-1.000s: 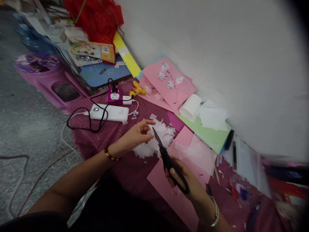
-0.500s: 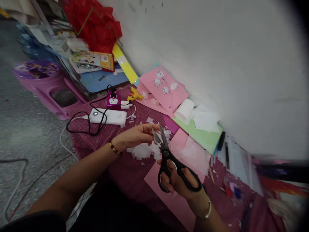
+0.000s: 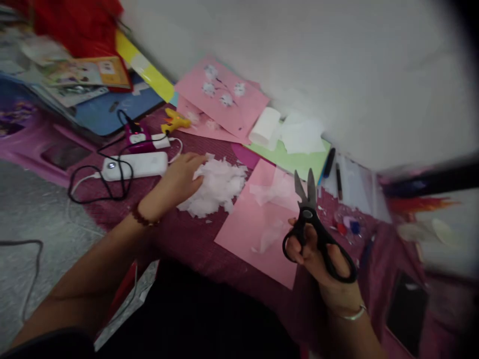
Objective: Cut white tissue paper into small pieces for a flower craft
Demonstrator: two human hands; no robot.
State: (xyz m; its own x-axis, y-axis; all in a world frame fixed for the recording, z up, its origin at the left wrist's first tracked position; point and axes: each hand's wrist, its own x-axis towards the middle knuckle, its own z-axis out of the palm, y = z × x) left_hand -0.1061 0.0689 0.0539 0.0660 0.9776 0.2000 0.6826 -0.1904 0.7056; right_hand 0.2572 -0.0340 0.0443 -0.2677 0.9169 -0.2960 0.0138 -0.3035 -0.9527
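Observation:
My right hand [image 3: 318,254] holds black-handled scissors [image 3: 307,214], fingers through the loops and blades slightly parted, pointing away from me. At the left edge of a heap of cut white paper scraps [image 3: 220,187] lies my left hand [image 3: 183,179], its fingers stretched out and holding nothing I can see. Between the hands is a pink sheet [image 3: 243,224] with thin white tissue pieces [image 3: 275,192] lying on it.
Against the wall lie pink cards with white flowers [image 3: 224,94], a white paper roll [image 3: 265,125] and a green sheet [image 3: 267,153]. A white power bank [image 3: 145,164], black cable, purple socket block [image 3: 139,139] and yellow glue gun [image 3: 175,120] sit at left. Markers [image 3: 329,162] lie right.
My left hand has moved away from the scissor blades and down to the paper heap. My right hand has carried the scissors to the right. The view has shifted too.

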